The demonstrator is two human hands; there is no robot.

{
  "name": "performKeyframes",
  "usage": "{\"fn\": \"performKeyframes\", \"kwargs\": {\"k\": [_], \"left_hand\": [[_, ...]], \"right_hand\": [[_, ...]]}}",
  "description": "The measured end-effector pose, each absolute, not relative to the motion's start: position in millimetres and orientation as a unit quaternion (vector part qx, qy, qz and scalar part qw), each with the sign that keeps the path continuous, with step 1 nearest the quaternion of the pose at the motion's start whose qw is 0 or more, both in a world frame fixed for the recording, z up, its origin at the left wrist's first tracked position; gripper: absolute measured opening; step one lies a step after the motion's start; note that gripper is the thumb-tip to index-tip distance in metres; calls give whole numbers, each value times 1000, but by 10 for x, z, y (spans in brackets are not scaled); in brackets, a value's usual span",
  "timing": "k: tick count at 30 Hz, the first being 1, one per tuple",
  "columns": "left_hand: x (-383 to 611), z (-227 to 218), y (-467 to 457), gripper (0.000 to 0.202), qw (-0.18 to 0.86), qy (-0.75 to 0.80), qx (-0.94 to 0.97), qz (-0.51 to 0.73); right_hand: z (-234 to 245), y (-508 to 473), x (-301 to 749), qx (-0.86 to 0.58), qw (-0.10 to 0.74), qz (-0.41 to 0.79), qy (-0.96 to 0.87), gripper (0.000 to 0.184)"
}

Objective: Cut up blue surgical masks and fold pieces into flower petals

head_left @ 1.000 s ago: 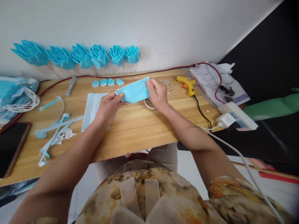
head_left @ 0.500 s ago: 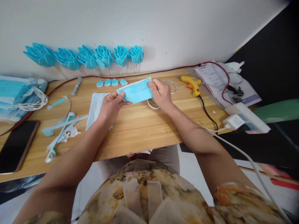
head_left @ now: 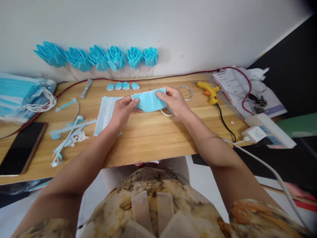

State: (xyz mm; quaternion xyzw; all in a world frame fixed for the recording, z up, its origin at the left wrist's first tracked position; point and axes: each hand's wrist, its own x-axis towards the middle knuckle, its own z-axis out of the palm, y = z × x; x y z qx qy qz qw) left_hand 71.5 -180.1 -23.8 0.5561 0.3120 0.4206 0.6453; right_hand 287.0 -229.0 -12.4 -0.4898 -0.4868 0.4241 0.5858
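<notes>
Between my two hands, above the table, is a folded piece of blue face mask fabric (head_left: 149, 100). My left hand (head_left: 124, 109) pinches its left end, thumb on top. At its right end my right hand (head_left: 174, 100) has closed, with the thumb pressed on the blue face. White pleated mask sheets (head_left: 107, 112) lie beneath and beside my left hand. Behind my right hand rest two tape rolls; the farther tape roll (head_left: 190, 93) shows clearly and the nearer one is partly covered. Several small folded blue pieces (head_left: 126, 86) stand in a row just beyond the fabric.
Blue fabric flowers (head_left: 116, 59) on sticks lean against the wall. A yellow glue gun (head_left: 210, 92) lies right, near a power strip (head_left: 271, 130) and papers (head_left: 230, 82). Left are a phone (head_left: 22, 148), cut strips (head_left: 70, 129) and a pack of masks (head_left: 15, 96).
The fabric has turned more level and its surface now shows creases. My right thumb has moved inward on its face. The whole view has shifted slightly.
</notes>
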Motion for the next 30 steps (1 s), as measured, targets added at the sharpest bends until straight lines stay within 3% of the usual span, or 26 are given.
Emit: {"fn": "performKeyframes", "kwargs": {"k": [11,30], "left_hand": [[744,-125,-1834,43,660,332,509,441],[744,-181,-1784,27,644,319,478,506]], "right_hand": [[-118,-2276,2863,-516,602,353,-496,38],[-169,-2279,2853,-512,615,315,-510,33]]}}
